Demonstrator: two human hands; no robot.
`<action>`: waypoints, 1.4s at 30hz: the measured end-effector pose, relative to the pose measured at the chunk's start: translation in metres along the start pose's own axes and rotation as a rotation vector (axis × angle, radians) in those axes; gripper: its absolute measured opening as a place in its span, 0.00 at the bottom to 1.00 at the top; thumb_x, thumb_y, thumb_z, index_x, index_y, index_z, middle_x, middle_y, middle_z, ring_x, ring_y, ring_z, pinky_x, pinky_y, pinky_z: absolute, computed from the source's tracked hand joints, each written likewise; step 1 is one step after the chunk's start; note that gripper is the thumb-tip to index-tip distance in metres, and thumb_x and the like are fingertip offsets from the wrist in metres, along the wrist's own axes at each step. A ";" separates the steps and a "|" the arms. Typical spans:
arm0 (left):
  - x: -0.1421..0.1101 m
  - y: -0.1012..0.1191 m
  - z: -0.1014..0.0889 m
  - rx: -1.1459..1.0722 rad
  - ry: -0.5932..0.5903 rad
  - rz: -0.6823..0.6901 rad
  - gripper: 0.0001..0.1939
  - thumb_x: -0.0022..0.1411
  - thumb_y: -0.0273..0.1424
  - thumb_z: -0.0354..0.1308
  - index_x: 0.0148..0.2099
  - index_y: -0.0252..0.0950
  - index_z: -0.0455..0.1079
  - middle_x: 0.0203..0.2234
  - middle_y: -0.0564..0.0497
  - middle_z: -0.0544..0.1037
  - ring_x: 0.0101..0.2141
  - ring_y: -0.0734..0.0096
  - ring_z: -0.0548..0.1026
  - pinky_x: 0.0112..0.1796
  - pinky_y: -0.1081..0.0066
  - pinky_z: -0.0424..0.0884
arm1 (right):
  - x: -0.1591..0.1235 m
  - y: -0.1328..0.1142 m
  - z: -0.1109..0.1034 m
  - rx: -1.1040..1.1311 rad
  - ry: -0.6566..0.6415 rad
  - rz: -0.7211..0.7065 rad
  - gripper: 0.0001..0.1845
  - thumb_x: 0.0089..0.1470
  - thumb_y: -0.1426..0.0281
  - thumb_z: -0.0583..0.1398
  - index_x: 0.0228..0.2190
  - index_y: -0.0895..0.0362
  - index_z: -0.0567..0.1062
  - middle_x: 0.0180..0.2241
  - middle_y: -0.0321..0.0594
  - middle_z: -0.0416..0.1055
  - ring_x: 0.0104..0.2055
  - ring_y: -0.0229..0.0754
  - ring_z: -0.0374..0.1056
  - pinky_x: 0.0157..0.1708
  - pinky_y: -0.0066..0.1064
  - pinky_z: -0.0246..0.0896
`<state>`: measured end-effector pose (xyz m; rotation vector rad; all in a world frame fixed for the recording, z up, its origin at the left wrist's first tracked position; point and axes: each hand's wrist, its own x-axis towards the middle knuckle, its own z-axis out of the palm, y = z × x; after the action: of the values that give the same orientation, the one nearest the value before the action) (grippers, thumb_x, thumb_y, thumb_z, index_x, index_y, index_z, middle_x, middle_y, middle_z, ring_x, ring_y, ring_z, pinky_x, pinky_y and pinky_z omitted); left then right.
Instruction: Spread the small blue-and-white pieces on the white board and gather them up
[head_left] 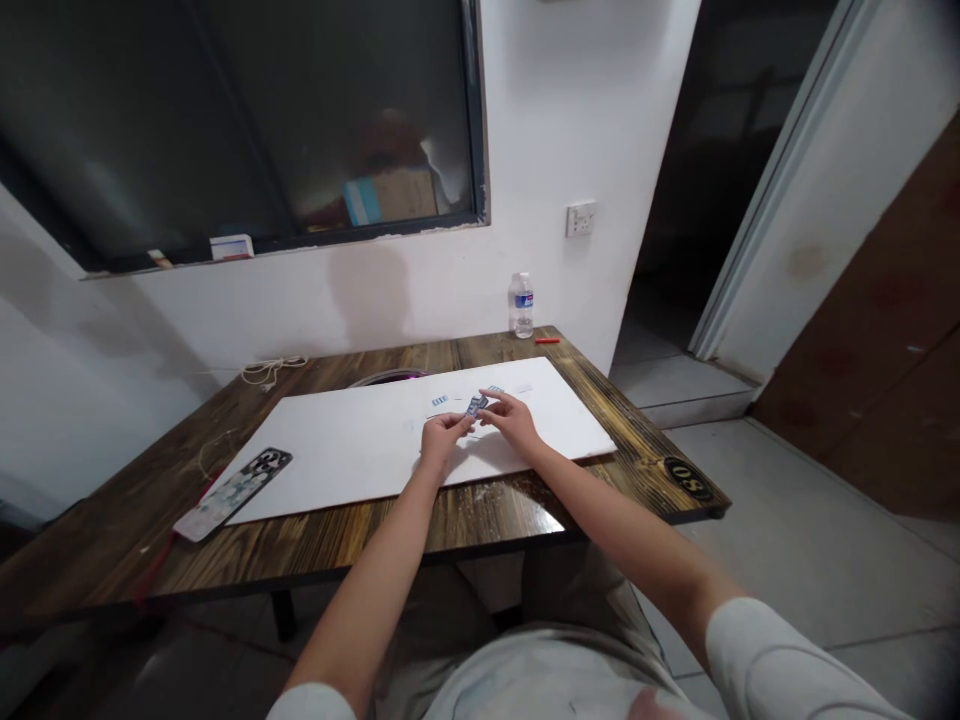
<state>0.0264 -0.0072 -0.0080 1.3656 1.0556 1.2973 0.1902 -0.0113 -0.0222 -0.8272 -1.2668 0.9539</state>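
Observation:
Over the white board [352, 445], my left hand [442, 440] and my right hand [514, 420] come together with fingers pinched. Between their fingertips is a small dark blue-and-white printed piece [475, 406]; it is too small to tell its kind, or whether it is one piece or two. Behind the left hand, a small flat blue-and-white piece [439, 400] lies on the board. Another similar piece [495, 390] lies just beyond the right fingers, partly covered by them.
The board lies on a dark wooden table [360, 540]. A patterned phone case or phone [234, 495] overlaps its left end. At the back stand a water bottle [523, 308] and a red pen-like stick [547, 341]. A pale cable [268, 370] is coiled at the back left.

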 end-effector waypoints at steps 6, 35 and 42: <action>0.001 0.000 -0.004 0.107 -0.041 0.060 0.19 0.42 0.45 0.72 0.28 0.34 0.79 0.22 0.47 0.80 0.26 0.67 0.75 0.31 0.70 0.69 | 0.001 0.007 -0.001 -0.131 -0.026 -0.056 0.29 0.46 0.58 0.68 0.49 0.56 0.78 0.26 0.36 0.76 0.29 0.41 0.71 0.34 0.33 0.66; 0.007 -0.004 -0.009 -0.007 0.289 0.011 0.23 0.41 0.47 0.71 0.32 0.33 0.78 0.20 0.50 0.77 0.24 0.72 0.73 0.29 0.73 0.69 | -0.005 -0.009 -0.003 -1.031 -0.264 -0.255 0.10 0.56 0.77 0.58 0.29 0.60 0.80 0.34 0.46 0.75 0.37 0.43 0.68 0.38 0.32 0.59; 0.005 -0.001 -0.007 -0.037 0.275 -0.014 0.23 0.38 0.47 0.72 0.30 0.33 0.77 0.20 0.49 0.77 0.25 0.71 0.74 0.30 0.72 0.71 | 0.005 0.000 -0.005 -0.198 -0.064 0.068 0.17 0.44 0.55 0.67 0.26 0.58 0.79 0.23 0.38 0.76 0.26 0.39 0.69 0.29 0.29 0.63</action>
<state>0.0192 -0.0014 -0.0081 1.1713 1.2164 1.5168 0.1959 -0.0072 -0.0207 -1.0056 -1.4122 0.9252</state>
